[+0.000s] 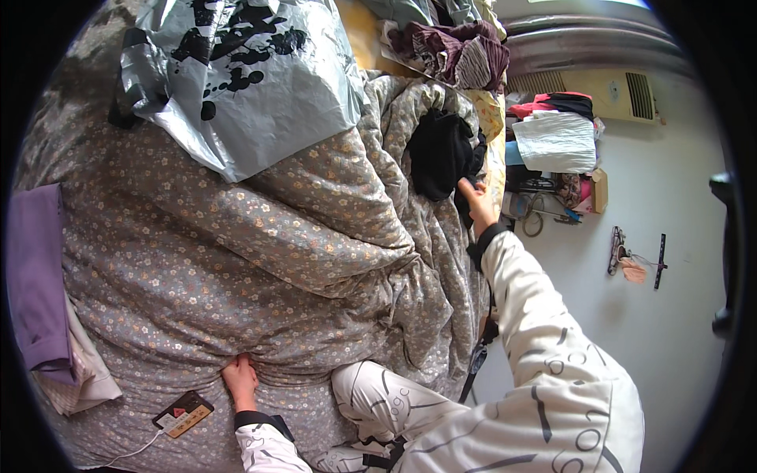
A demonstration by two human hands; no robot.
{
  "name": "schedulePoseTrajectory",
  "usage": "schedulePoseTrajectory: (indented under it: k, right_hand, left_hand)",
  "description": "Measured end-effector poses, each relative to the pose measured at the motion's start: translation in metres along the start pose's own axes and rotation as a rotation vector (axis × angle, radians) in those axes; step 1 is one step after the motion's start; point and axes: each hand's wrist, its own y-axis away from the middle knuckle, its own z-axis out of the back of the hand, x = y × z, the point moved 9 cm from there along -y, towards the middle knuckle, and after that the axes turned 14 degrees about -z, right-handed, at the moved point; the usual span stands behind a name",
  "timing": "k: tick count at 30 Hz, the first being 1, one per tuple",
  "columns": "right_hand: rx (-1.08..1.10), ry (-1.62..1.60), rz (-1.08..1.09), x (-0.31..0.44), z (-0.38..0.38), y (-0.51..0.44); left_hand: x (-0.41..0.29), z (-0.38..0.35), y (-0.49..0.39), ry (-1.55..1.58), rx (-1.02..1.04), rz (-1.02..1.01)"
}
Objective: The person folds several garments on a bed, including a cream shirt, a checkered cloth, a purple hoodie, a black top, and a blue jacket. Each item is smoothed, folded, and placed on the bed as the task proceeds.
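Note:
A grey quilt with small flowers (284, 236) lies rumpled across the bed. At its near part, my left hand (241, 378) is closed on a bunched edge of the fabric, with folds running out from it. My right hand (480, 201) reaches to the quilt's right side, beside a black garment (437, 154); its thumb points up and its fingers are partly hidden, so I cannot tell if they grip the dark cloth. A large silver plastic bag with black splashes (266, 88) rests on the quilt at the upper left.
A phone (184, 414) with a white cable lies left of my left hand. Folded purple cloth (38, 284) is at the far left. Purple-brown clothes (455, 53) lie beyond the quilt. Piled items with a white cloth (556, 142) stand right of the bed, near a wall-side unit (609, 91).

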Motion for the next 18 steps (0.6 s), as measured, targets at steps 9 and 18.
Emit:
schedulePoseTrajectory:
  k: [9,18]
  right_hand:
    - [-0.198,0.067,0.210,0.044,-0.064,0.007]
    - [0.716,-0.507,0.162,0.092,-0.037,0.254]
  left_hand:
    - [-0.008,-0.002,0.002,-0.050,0.040,-0.028]
    - [-0.021,-0.009,0.006,-0.026,0.069,-0.029]
